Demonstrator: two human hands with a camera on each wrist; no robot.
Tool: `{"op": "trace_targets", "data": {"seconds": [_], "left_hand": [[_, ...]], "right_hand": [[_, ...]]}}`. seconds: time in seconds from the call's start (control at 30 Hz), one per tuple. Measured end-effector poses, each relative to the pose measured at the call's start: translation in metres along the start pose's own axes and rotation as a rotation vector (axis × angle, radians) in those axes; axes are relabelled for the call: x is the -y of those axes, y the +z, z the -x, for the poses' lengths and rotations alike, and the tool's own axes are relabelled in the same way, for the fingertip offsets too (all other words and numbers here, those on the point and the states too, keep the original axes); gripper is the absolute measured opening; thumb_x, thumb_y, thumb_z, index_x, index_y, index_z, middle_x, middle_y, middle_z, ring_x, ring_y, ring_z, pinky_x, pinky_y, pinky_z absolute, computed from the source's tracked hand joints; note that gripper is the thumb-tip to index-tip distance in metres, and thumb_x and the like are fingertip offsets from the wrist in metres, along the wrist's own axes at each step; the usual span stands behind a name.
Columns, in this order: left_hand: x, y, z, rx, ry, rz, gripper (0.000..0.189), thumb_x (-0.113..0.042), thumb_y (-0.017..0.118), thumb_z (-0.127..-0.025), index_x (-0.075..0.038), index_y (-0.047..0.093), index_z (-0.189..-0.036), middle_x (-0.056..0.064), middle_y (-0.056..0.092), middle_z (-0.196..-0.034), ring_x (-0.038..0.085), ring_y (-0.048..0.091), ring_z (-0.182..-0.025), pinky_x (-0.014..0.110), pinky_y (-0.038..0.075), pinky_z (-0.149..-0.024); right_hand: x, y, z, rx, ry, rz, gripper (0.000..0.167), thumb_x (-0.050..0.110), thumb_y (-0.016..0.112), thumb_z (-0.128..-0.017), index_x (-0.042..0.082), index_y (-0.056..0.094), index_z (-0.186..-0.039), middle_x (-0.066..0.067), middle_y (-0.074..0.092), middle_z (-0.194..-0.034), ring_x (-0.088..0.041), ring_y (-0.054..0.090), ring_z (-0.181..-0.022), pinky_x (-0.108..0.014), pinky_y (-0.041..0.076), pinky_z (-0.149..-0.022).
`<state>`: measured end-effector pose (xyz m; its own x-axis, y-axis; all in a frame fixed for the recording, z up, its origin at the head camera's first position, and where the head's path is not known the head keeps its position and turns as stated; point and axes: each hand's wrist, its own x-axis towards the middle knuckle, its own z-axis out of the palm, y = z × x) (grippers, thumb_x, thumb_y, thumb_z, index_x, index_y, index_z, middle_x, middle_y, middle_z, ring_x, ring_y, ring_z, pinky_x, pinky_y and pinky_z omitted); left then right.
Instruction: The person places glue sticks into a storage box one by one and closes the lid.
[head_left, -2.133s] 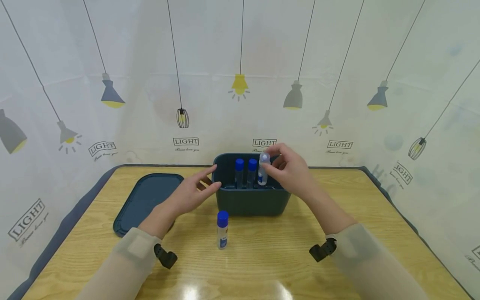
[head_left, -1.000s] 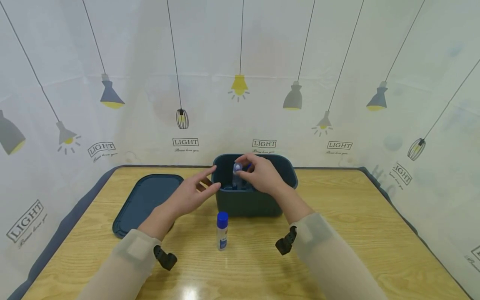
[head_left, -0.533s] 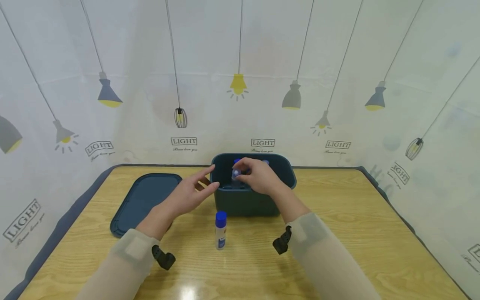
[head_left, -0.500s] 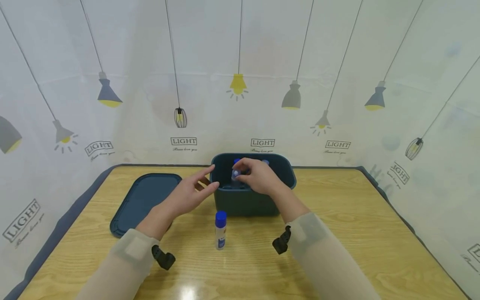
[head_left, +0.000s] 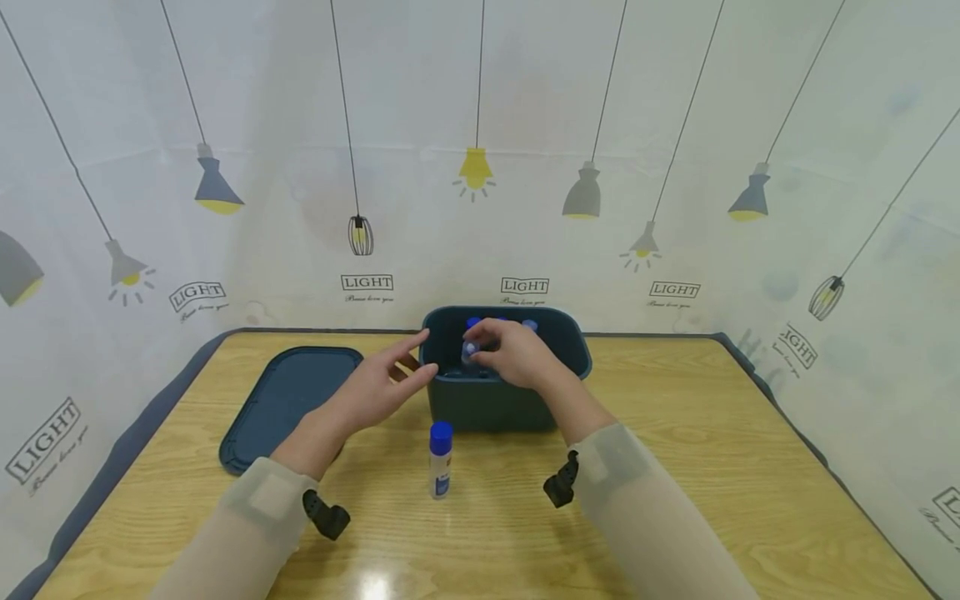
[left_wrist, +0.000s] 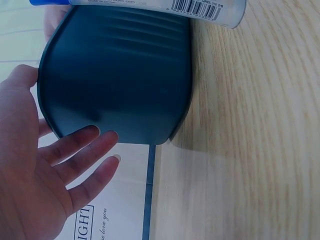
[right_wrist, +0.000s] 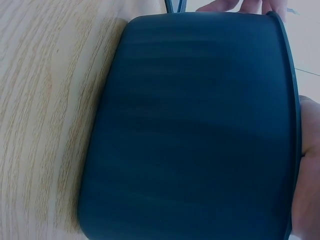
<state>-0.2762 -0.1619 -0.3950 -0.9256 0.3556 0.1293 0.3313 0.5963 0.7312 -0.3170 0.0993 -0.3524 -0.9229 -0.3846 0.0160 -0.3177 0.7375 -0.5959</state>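
Observation:
A dark teal plastic box point(head_left: 495, 408) stands at the middle back of the table. Inside it my right hand point(head_left: 517, 354) pinches a small clear bottle with a pale translucent top point(head_left: 470, 348), near the box's left front. Behind that hand, blue caps point(head_left: 473, 323) and another pale top point(head_left: 530, 325) show in the box. My left hand point(head_left: 386, 379), fingers loosely extended, lies against the box's left end; in the left wrist view its fingertips point(left_wrist: 109, 136) are at the wall. A clear bottle with a blue cap point(head_left: 441, 462) stands upright before the box.
A dark teal lid point(head_left: 288, 400) lies flat on the wooden table point(head_left: 712, 458) at left, partly behind my left forearm. A lamp-patterned cloth point(head_left: 420, 100) rises behind and along both sides of the table. Each wrist wears a black camera point(head_left: 327, 514).
My right hand has moved left from the box's right side, where a pale-topped bottle now stands. The bottle it pinches has since gone lower into the box. My left hand stays put.

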Motion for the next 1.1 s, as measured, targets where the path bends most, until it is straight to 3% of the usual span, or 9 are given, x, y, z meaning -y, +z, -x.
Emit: {"op": "trace_targets", "data": {"seconds": [0.43,0.83,1.1], "left_hand": [[0.000,0.000,0.001,-0.002,-0.010,-0.005,0.074,-0.060,0.059,-0.110,-0.033,0.035,-0.174,0.011,0.068,-0.138,0.026,0.070,-0.112,0.046,0.062,-0.092],[0.000,0.000,0.001,-0.001,-0.005,-0.010,0.075,-0.061,0.060,-0.109,-0.032,0.035,-0.174,0.011,0.068,-0.138,0.027,0.070,-0.112,0.045,0.062,-0.091],[0.001,0.001,0.000,-0.008,-0.004,-0.010,0.074,-0.060,0.060,-0.109,-0.033,0.036,-0.173,0.011,0.068,-0.138,0.027,0.070,-0.112,0.046,0.062,-0.092]], "right_hand": [[-0.003,0.000,0.002,-0.038,-0.008,-0.042,0.043,0.028,0.072,-0.109,0.020,0.066,-0.150,-0.004,0.071,-0.144,-0.028,0.069,-0.128,-0.050,0.056,-0.111],[-0.004,-0.001,0.008,-0.096,-0.027,-0.106,0.042,0.034,0.074,-0.107,0.019,0.069,-0.146,-0.004,0.073,-0.140,-0.027,0.070,-0.119,-0.049,0.059,-0.103],[-0.008,-0.002,0.012,-0.175,-0.068,-0.145,0.038,0.036,0.074,-0.107,0.021,0.072,-0.141,-0.001,0.075,-0.133,-0.024,0.068,-0.106,-0.042,0.060,-0.086]]}}
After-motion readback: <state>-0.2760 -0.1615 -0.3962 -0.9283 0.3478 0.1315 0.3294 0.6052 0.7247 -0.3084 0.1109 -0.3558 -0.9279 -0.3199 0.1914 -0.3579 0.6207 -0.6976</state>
